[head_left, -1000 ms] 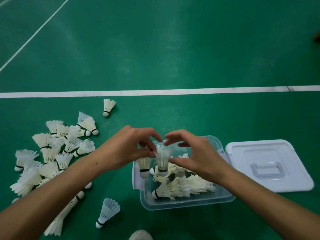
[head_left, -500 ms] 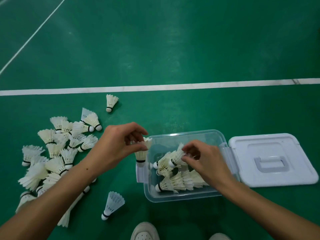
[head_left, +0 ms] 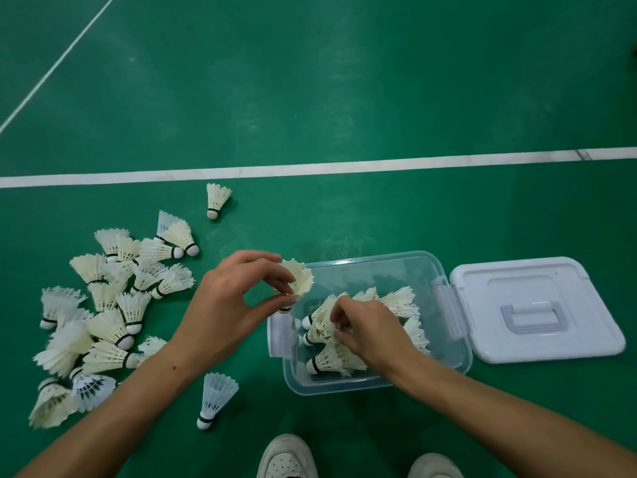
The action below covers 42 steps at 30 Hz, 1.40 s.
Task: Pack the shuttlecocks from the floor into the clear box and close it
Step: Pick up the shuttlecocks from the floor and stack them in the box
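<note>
One shuttlecock (head_left: 299, 281), clamped upright in the left hand (head_left: 238, 305), cork down, hangs at the clear box (head_left: 444, 360) near-left rim; the box lies just right. The right hand (head_left: 370, 334) pinches stacked shuttlecocks inside. Dozens remain on the floor (head_left: 344, 98).

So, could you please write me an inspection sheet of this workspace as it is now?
Surface: green court floor with white lines.
Job's things: clear box open, partly filled with shuttlecocks; its white lid lies flat on the floor to the right, touching the box; loose pile of shuttlecocks on the floor to the left.
Clutter: nothing seen.
Hands: left hand pinches one shuttlecock above the box's left edge; right hand is inside the box, fingers on the packed shuttlecocks.
Cables: nothing seen.
Surroundings: two white shoes at the bottom edge.
</note>
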Each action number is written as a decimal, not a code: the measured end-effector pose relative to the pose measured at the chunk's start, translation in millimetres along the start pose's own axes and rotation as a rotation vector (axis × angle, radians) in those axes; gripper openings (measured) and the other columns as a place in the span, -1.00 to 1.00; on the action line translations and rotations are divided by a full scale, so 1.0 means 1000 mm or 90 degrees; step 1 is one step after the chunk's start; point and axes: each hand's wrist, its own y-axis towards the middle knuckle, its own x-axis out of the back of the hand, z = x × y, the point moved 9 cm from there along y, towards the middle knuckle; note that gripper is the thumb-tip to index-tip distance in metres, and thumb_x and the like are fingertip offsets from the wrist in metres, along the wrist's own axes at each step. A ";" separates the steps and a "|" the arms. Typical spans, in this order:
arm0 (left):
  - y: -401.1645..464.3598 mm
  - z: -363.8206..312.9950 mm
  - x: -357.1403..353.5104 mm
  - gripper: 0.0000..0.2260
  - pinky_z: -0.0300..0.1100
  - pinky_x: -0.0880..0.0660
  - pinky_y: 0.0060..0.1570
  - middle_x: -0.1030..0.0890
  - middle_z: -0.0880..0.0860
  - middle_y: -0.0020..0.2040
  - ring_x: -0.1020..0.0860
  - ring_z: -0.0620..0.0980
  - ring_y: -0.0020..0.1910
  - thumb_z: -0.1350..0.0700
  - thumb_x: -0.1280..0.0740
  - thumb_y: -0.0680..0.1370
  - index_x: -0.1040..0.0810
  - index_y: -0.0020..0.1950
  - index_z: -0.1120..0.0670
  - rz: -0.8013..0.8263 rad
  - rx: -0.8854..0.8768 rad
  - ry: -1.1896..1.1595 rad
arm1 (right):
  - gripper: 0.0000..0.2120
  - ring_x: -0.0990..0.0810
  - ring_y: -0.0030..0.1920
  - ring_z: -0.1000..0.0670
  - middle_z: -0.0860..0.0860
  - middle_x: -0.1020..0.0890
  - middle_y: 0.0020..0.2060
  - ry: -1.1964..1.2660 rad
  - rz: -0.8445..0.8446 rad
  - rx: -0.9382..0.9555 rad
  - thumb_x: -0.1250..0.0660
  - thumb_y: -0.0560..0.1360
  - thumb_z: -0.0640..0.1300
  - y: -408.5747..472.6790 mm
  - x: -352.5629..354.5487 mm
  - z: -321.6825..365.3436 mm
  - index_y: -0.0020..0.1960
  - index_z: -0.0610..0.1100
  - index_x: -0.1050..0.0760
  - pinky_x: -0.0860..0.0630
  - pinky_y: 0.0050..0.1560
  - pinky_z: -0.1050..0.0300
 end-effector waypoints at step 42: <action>0.001 0.011 -0.097 -0.60 0.02 -0.56 0.24 -0.64 -0.07 0.19 -0.58 -0.04 0.19 0.07 -0.58 0.50 -0.55 0.28 0.01 0.287 -0.002 0.074 | -0.75 -0.70 -0.14 0.26 0.18 -0.75 -0.12 0.059 -0.043 -0.013 -0.60 0.46 -0.09 -0.026 0.076 -0.021 0.11 0.01 -0.67 -0.70 0.02 0.14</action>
